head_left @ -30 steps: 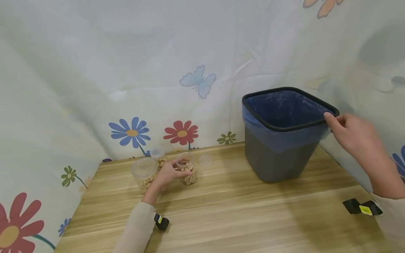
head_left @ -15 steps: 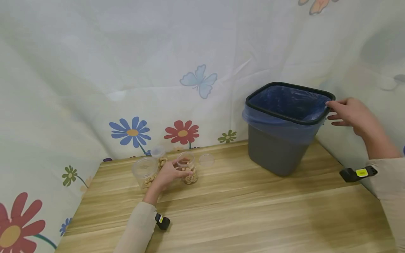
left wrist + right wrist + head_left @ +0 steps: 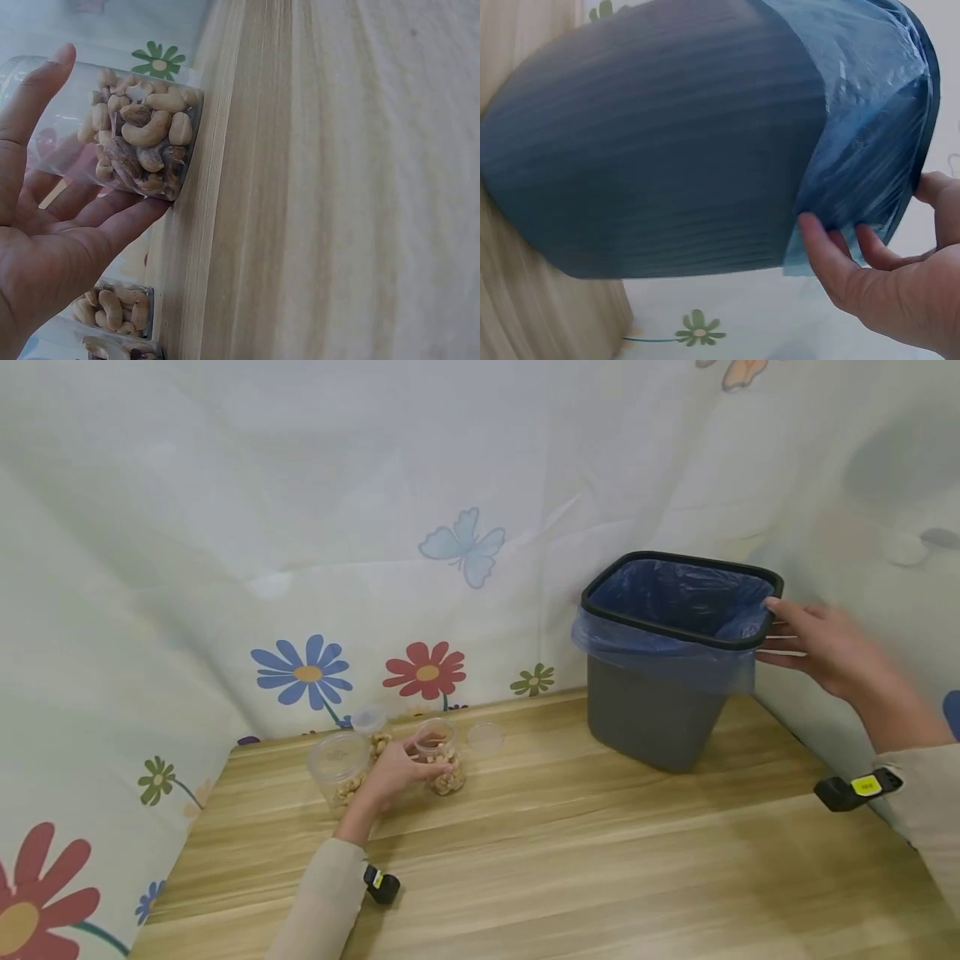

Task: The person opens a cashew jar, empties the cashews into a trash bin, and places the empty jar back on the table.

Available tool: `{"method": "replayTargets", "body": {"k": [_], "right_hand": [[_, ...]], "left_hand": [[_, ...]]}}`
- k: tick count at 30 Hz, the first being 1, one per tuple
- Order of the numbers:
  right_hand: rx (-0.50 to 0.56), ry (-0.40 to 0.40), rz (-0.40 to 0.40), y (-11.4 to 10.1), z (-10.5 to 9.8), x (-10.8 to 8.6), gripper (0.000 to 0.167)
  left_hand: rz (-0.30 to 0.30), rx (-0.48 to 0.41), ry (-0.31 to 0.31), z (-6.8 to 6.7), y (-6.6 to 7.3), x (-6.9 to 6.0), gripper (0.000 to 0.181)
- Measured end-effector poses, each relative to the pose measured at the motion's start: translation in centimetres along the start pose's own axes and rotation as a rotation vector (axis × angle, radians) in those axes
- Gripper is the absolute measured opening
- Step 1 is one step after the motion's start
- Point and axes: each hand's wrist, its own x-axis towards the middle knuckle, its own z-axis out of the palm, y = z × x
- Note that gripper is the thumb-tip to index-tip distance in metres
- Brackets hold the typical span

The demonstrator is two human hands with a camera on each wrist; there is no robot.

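My left hand [image 3: 396, 774] curls round a clear open jar [image 3: 146, 135] of cashews that stands on the table; in the left wrist view the thumb lies along one side and fingers along the other. My right hand [image 3: 832, 647] holds the rim of a grey bin [image 3: 648, 710] with a blue liner [image 3: 862, 142] folded over its edge; the thumb is at the black rim [image 3: 682, 637] and the fingertips touch the liner outside, as the right wrist view shows. The bin's far base is hidden.
Left of the held jar stand a wide clear jar [image 3: 339, 764] and a smaller jar [image 3: 372, 722], both with cashews. A clear round lid [image 3: 486, 737] lies right of it on the wooden table [image 3: 525, 860]. Patterned cloth [image 3: 337, 485] hangs behind.
The bin has turned and its near side has shifted back, with my right hand moving from the near right corner to the right side of the rim. My left hand stays on the jar.
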Motion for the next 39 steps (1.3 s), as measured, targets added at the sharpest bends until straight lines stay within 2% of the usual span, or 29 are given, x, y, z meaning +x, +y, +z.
{"method": "replayTargets", "body": {"k": [1,3,6,17,22,27,33,39], "right_hand": [[0.061,0.004,-0.004,0.2,0.1,0.1,0.063],[0.152,0.001,0.003,0.6,0.2,0.1,0.074],[0.187,-0.001,0.022,0.8,0.3,0.3,0.089],[0.104,0.013,0.109,0.5,0.7,0.3,0.090],[0.131,0.043,0.127,0.5,1.1,0.2,0.081],[0.156,0.055,0.136,0.4,1.5,0.5,0.082],[0.066,0.038,0.117,0.3,1.4,0.7,0.089],[-0.104,0.102,0.071,-0.8,1.2,-0.7,0.093]], "left_hand": [[0.002,-0.001,0.002,0.0,-0.4,0.2,0.067],[0.008,-0.005,0.004,0.0,-0.4,0.3,0.066],[0.001,-0.014,0.001,0.0,-0.4,0.3,0.065],[0.000,-0.039,-0.013,0.0,-0.5,0.3,0.064],[0.002,-0.030,-0.016,-0.2,-0.4,0.2,0.066],[-0.003,-0.017,-0.006,-0.6,-0.3,0.3,0.068],[0.000,-0.020,-0.001,-0.9,-0.3,0.3,0.066],[0.013,0.000,-0.009,-0.6,-0.5,0.4,0.065]]}}
